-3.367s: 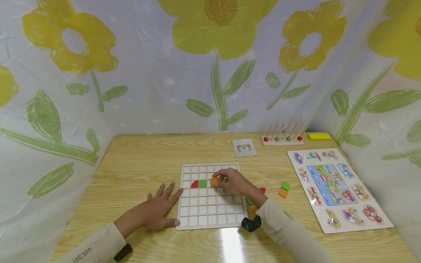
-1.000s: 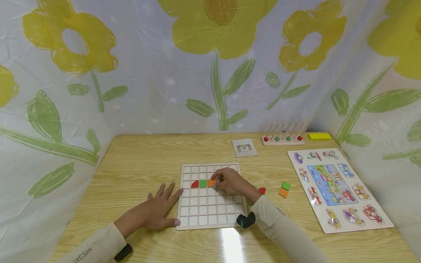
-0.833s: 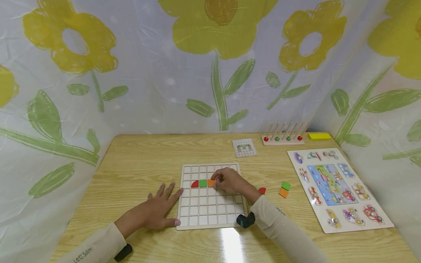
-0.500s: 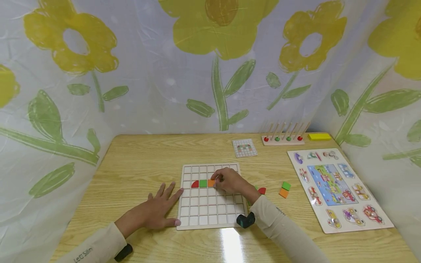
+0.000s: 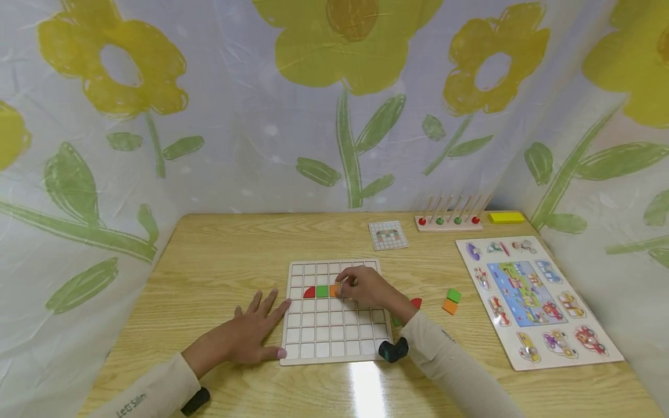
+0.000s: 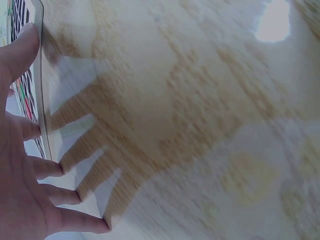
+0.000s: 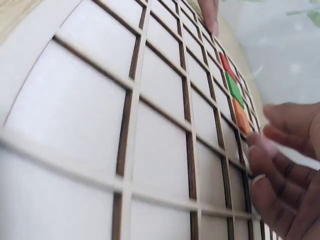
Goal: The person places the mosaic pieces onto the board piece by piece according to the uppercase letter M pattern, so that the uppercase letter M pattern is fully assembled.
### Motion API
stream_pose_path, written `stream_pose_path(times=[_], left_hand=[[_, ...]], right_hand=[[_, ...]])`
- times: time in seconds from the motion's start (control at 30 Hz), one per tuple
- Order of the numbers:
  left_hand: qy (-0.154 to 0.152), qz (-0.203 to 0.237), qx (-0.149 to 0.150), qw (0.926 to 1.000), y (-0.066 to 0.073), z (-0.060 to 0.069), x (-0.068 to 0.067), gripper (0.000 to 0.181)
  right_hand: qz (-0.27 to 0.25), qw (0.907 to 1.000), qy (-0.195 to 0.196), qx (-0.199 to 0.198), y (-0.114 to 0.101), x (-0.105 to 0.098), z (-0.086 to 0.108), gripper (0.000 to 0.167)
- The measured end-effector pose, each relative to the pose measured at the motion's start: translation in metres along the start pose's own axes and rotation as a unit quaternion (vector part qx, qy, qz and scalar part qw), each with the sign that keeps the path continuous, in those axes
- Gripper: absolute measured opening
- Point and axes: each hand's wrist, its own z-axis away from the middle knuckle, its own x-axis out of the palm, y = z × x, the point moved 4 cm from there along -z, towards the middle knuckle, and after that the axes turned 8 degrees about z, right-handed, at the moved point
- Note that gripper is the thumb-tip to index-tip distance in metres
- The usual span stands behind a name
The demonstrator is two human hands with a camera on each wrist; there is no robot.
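A white grid board [image 5: 334,360] lies on the table. In one row of it sit a red quarter-round piece [image 5: 310,292], a green square [image 5: 322,291] and an orange square [image 5: 333,290], side by side. My right hand [image 5: 366,287] is over the board, its fingertips at the right side of the orange piece [image 7: 241,116]; the right wrist view shows thumb and index finger apart, with nothing pinched between them. My left hand [image 5: 245,334] lies with spread fingers at the board's left edge, index finger and thumb touching it; the left wrist view shows this hand [image 6: 25,175] too.
Loose pieces lie right of the board, partly under my right forearm, including a red one [image 5: 416,303]. Farther right are a green square [image 5: 454,295], an orange square [image 5: 450,306] and a picture puzzle [image 5: 522,363]. Behind stand a pattern card [image 5: 388,235], peg rack [image 5: 449,227] and yellow block [image 5: 506,217].
The orange square, held over the board earlier, now lies in a cell beside the green one. The right fingers have loosened and shifted slightly over it. The left hand has not moved.
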Motion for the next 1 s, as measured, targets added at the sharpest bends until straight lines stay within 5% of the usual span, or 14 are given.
stream_pose_path(times=[0.43,1.0], left_hand=[[0.004,0.002,0.009,1.0000,-0.001,0.000,0.001,0.100],[0.004,0.006,0.007,1.0000,-0.002,0.000,0.002,0.100]], right_hand=[[-0.045,0.9974,0.045,-0.033,0.018,-0.025,0.019,0.023],[-0.022,0.9956,0.067,-0.062,0.056,-0.044,0.051,0.026]])
